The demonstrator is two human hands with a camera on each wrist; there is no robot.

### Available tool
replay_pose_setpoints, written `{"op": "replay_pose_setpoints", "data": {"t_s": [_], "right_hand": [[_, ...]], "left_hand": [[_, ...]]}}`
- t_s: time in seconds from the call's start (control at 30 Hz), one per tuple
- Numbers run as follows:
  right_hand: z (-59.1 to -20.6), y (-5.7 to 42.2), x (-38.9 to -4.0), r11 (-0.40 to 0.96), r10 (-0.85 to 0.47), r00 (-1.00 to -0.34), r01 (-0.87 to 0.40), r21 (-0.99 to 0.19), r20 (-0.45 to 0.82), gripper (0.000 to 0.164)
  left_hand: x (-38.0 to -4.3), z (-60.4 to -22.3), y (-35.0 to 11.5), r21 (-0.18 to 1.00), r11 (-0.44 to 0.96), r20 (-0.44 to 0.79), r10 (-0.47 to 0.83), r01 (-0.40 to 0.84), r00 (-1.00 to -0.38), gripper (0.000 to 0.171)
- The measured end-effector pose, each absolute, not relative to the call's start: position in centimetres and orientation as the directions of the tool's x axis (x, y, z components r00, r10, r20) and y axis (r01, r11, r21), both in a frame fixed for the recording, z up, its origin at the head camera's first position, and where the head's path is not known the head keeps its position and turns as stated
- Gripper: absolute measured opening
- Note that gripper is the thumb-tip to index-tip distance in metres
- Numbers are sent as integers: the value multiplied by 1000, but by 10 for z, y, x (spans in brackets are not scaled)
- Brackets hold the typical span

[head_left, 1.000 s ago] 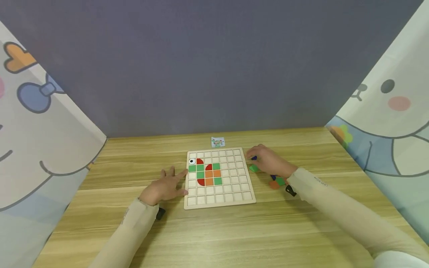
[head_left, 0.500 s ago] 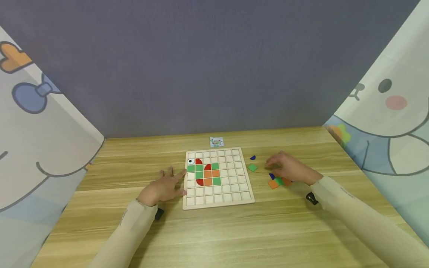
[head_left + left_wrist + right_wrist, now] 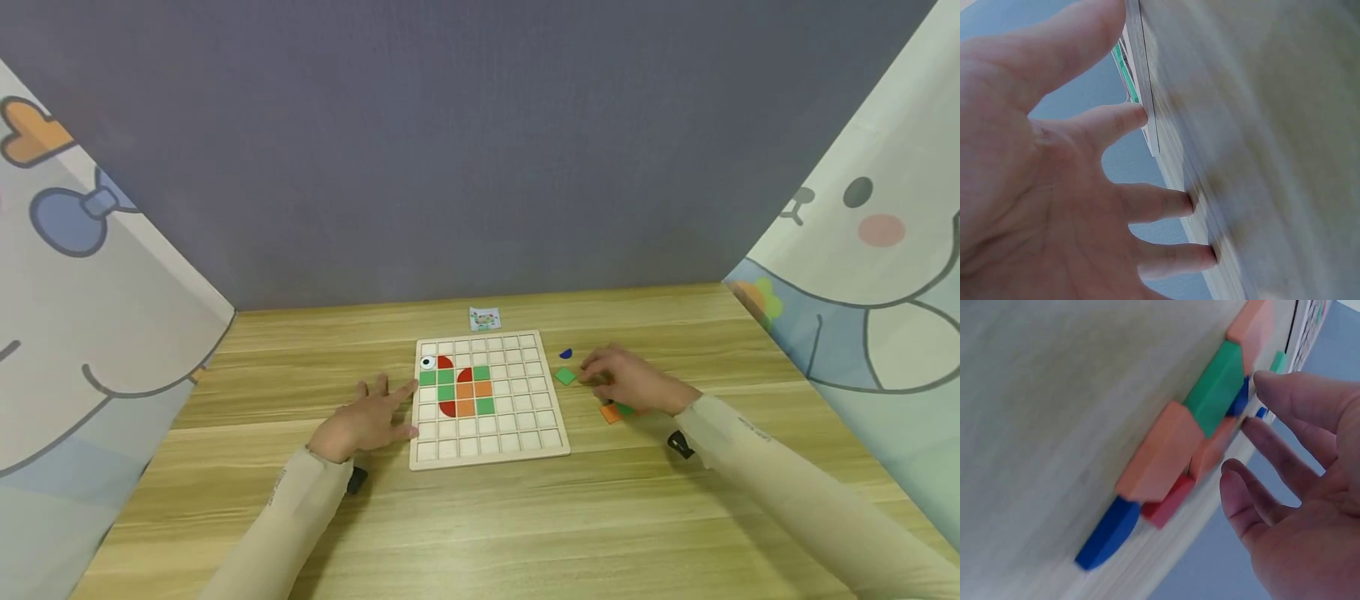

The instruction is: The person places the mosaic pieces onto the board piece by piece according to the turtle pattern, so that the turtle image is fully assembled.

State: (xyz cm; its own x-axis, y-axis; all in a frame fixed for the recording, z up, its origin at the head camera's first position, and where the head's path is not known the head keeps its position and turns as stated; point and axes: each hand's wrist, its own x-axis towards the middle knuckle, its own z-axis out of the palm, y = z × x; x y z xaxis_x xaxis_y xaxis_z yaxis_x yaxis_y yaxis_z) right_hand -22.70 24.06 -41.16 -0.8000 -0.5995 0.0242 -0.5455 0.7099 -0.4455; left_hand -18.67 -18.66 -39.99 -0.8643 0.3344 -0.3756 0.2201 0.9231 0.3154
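Gridded board [image 3: 509, 442] lies on the tabletop [image 3: 480, 533], partly filled: eye piece [image 3: 427, 362] plus red, green and orange pieces set in cells, left and middle. Work looks unfinished; loose stock sits right of the board: green square [image 3: 566, 377], blue piece [image 3: 566, 353], a cluster with red piece [image 3: 1169, 501]. Left hand [image 3: 363, 423]: fingers spread, index at board edge. Right hand [image 3: 633, 381] above the cluster, fingers loosely bent, apart, nothing visibly pinched.
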Motion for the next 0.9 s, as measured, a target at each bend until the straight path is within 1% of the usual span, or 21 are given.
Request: {"op": "replay_pose_setpoints", "data": {"t_s": [0.13,0.23,0.33,0.47,0.73,0.9], "right_hand": [[-408,254,-228,727,-567,-823,-509,-460,15,21],[-404,266,-226,723,-572,-820,-517,-458,23,18],[-403,275,-222,717,-581,-813,-531,-451,34,18],[-405,279,-219,738,-554,-832,-505,-447,26,19],[-409,274,-229,786,-464,-886,-408,-465,-8,21],[-407,267,-234,817,-383,-923,-317,-482,-40,17]], "left_hand": [[-186,-400,-188,317,924,-378,328,212,-866,78],[-187,-400,-189,319,924,-379,327,209,-866,78],[-187,-399,-190,319,924,-377,327,210,-866,78],[-188,-400,-191,321,923,-371,330,214,-868,78],[-187,-401,-190,336,917,-366,338,215,-867,78],[-187,-399,-186,333,917,-364,341,220,-867,78]]}}
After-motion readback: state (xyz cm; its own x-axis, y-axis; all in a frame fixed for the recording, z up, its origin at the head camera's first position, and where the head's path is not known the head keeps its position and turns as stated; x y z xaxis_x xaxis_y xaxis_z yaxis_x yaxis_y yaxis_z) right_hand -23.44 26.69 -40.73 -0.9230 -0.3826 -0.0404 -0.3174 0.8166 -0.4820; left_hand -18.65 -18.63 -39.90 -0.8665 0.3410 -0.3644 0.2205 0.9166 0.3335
